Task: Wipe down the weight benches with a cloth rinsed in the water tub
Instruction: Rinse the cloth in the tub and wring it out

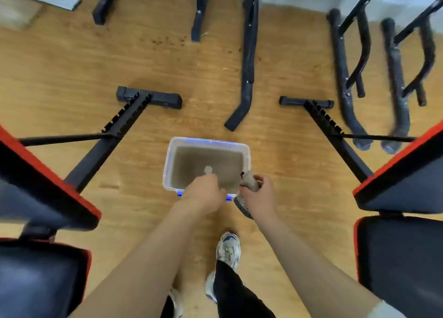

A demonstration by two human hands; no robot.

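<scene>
Left bench (36, 193) and right bench (407, 186) flank the floor (72, 66). Tub (208, 140) of murky water sits between them, just beyond the hands. Right hand (260, 198) grips the bunched cloth (249, 183) over the tub's near right corner. Left hand (203, 195) curled beside it, hold unclear. Risk: dripping cloth wets floor, slip; dirty water streaks benches.
</scene>
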